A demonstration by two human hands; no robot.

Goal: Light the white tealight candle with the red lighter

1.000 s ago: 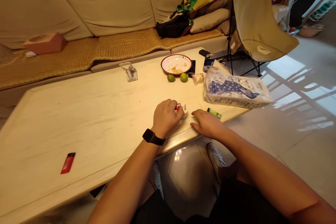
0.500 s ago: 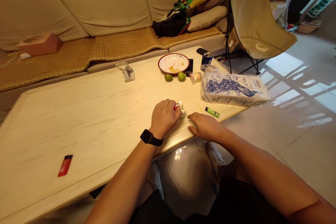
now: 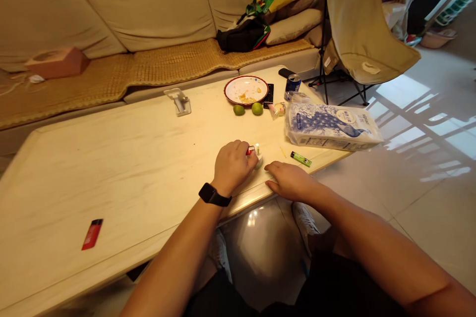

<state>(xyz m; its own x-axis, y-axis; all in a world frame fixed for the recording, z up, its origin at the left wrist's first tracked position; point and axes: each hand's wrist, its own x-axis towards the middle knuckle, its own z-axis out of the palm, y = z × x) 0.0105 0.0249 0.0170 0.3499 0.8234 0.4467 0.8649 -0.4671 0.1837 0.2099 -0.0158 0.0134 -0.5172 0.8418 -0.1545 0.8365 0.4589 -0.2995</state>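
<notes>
My left hand [image 3: 233,166], a black watch on its wrist, is closed around a red lighter [image 3: 250,149], of which only the end shows. Right beside that end a small thin candle [image 3: 258,150] stands upright with a bright tip. It rises from a small white round piece [image 3: 259,160] on the table, partly hidden by my fingers. Just to the right, my right hand [image 3: 288,179] lies low at the table edge with thumb and fingers apart, holding nothing. A green lighter [image 3: 301,159] and a thin yellow stick [image 3: 283,151] lie beyond it.
The long pale table [image 3: 122,158] also bears a red lighter [image 3: 92,234], a white stand [image 3: 178,102], a plate with scraps [image 3: 246,81], two green limes [image 3: 257,109], a blue can [image 3: 292,86] and a wrapped tissue pack [image 3: 332,125] overhanging the right edge. A sofa runs behind.
Hardly anything differs. My right hand has shifted very slightly to the left; my left hand and the red lighter stay at the candle.
</notes>
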